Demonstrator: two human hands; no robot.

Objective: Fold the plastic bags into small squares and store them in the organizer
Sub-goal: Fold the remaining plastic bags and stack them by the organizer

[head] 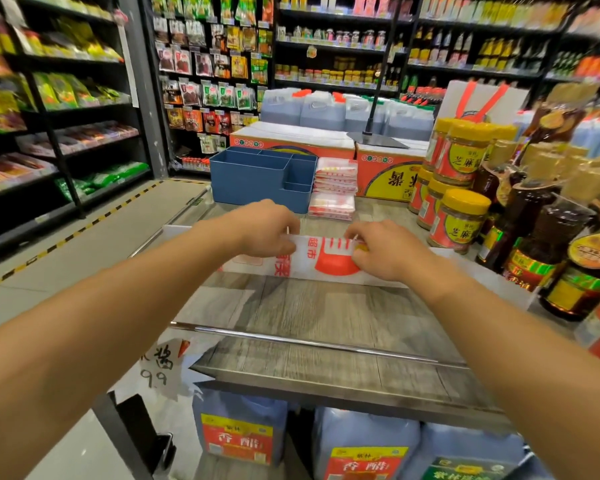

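A white plastic bag with red print lies flat as a long strip across the grey wood-grain table. My left hand pinches its far edge left of the middle. My right hand pinches the same edge a little to the right, fingers curled on the plastic. Beyond them stands a blue organizer with several compartments, none showing anything inside from here. A stack of folded white-and-red bags sits directly to the organizer's right.
Jars with yellow lids and dark sauce bottles crowd the table's right side. Orange cartons stand behind the stack. A chrome rail runs along the table's near edge. Shelving lines the aisle on the left.
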